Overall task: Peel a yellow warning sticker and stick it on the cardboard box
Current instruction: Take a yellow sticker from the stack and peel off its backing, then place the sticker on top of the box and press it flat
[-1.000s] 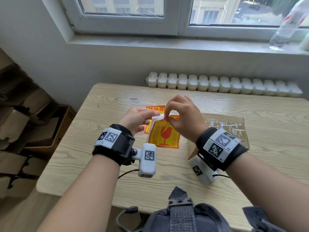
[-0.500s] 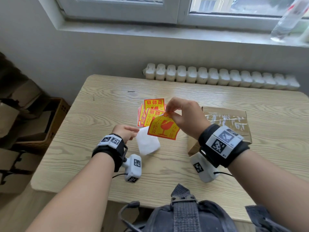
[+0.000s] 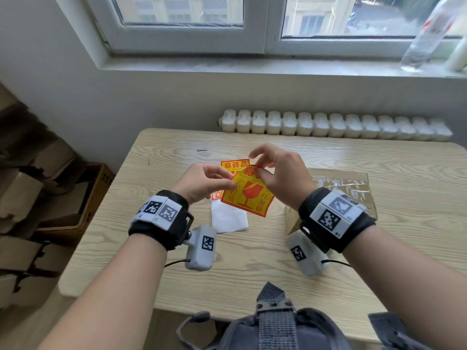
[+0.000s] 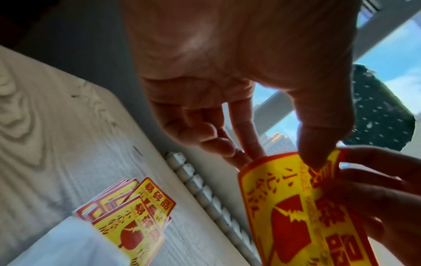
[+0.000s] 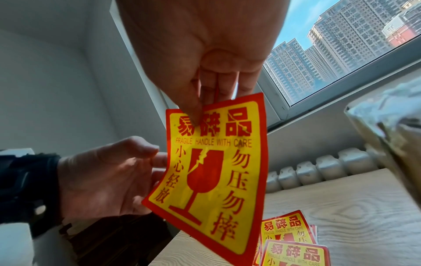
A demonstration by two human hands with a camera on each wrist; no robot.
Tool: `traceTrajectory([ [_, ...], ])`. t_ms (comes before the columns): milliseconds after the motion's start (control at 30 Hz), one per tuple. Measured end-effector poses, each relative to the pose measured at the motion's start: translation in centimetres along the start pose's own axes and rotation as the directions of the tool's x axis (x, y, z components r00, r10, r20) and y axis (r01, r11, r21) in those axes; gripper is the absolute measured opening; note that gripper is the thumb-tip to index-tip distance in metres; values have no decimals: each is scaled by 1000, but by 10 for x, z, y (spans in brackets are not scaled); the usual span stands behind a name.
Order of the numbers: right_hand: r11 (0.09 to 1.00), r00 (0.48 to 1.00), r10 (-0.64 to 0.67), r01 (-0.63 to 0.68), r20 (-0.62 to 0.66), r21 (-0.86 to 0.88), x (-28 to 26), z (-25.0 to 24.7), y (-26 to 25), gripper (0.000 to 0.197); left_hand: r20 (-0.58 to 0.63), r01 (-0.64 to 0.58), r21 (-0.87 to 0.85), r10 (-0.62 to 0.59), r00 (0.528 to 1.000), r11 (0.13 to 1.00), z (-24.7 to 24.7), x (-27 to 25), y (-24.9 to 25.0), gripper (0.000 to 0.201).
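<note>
- Two bare hands hold one yellow warning sticker (image 3: 249, 195) up in the air above the table (image 3: 252, 261), between the person's wrists and the window wall.
- Right hand (image 3: 280, 174): thumb and fingertips are pinched together on the sticker's top edge, beside the large red characters; in the right wrist view the sheet hangs down from this pinch with its printed face toward the camera.
- Left hand (image 3: 204, 181): its thumb and fingers are closed on the sticker's left edge, a little lower than the right hand's grip, so the sheet is caught between the two hands and bows slightly.
- The sticker's lower edge hangs free, tilted, with the broken-glass symbol and the line "FRAGILE HANDLE WITH CARE" legible in the right wrist view.
- Under the hanging sheet, a white backing paper (image 3: 228, 219) lies flat on the table, touched by neither hand.
- Just beyond the hands, a small stack of matching stickers (image 4: 134, 212) lies fanned out on the wood, partly hidden by the held one in the head view.
- The cardboard box (image 3: 353, 190) sits on the table to the right, behind the right wrist, its top strapped with shiny clear tape; the sticker is near it but apart from it.
- Farther out, a white radiator (image 3: 333, 126) runs along the wall behind the table, and a clear plastic bottle (image 3: 427, 39) stands on the windowsill at the far right.
</note>
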State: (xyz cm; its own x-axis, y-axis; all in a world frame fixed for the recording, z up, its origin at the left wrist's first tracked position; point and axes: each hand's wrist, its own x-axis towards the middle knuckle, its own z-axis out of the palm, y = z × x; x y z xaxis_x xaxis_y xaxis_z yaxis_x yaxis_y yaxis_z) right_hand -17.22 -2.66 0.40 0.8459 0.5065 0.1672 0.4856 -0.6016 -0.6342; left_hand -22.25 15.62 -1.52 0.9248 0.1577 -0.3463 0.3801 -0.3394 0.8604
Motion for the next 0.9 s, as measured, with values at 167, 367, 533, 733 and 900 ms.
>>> traceTrajectory([
  [167, 999, 999, -18, 19, -39, 30, -4, -9, 0, 28, -36, -84, 35, 85, 996, 996, 6, -4, 14, 9],
  [367, 999, 991, -34, 39, -129, 34, -13, -25, 10, 50, -143, -74, -36, 68, 987, 997, 11, -6, 21, 12],
  [533, 983, 926, 176, -148, -333, 110, -23, -54, 33, 21, -115, -71, -348, 32, 993, 935, 27, -4, 38, 6],
  [733, 908, 900, 373, -306, -223, 286, -44, -80, 63, 18, 2, -47, -485, 55, 998, 874, 73, -1, 63, 24],
  [900, 778, 832, 509, -335, -220, 532, -69, -100, 86, 18, -48, -28, -461, 7, 999, 887, 114, 5, 74, 29],
])
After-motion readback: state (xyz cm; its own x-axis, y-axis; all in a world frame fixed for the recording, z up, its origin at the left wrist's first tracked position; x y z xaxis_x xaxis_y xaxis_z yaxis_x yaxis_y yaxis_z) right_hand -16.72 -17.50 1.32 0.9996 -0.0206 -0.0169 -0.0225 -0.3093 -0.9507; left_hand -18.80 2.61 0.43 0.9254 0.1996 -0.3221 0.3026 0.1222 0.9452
